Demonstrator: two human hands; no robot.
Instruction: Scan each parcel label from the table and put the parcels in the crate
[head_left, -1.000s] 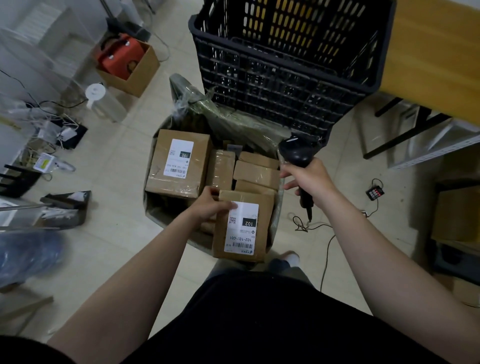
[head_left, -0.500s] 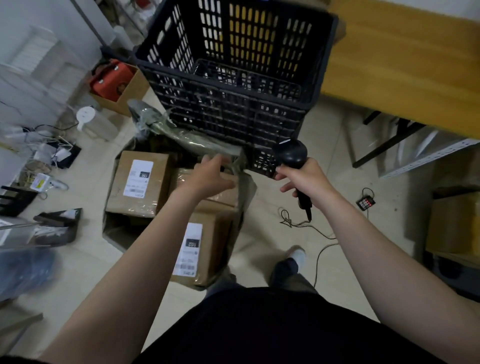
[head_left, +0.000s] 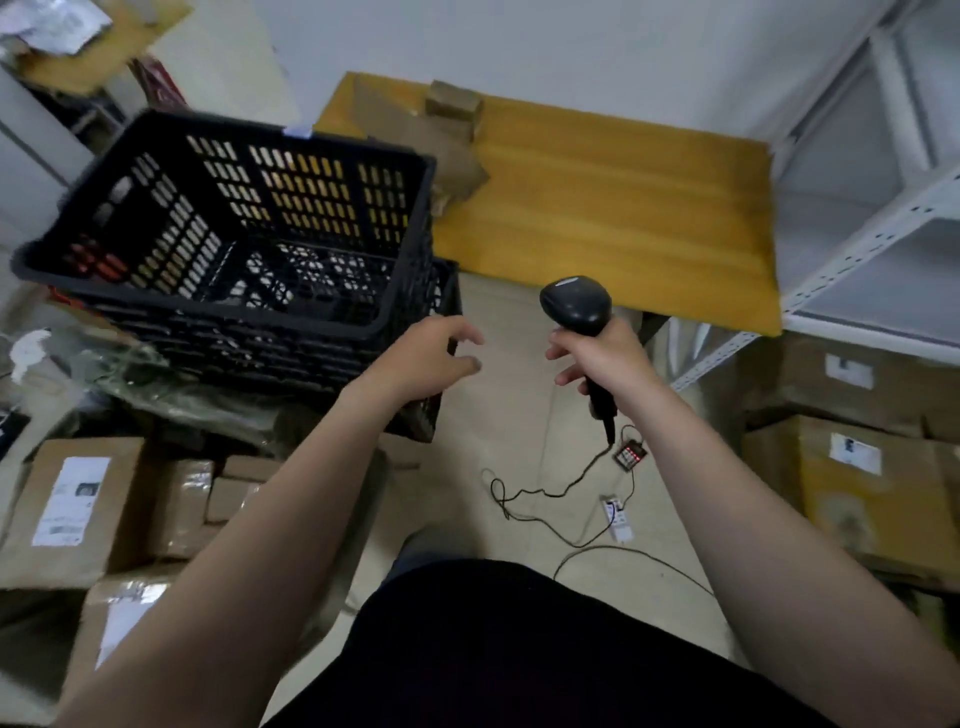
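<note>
In the head view, the left hand (head_left: 426, 358) is now raised beside the crate (head_left: 234, 234), fingers released, with the plastic bag (head_left: 171, 387) no longer touched. The scanner (head_left: 575, 306) is grasped by the right hand (head_left: 602, 358). Labelled parcels (head_left: 78, 509) are seen on the floor and a small box (head_left: 452, 101) on the table (head_left: 623, 208).

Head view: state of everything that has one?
crate, upright, empty, stacked on a second crate.
scanner, held in right hand, cable trailing to floor.
left hand, open, holding nothing, near crate.
small box, lying on table, far end.
labelled parcel, on floor, label up.
</note>
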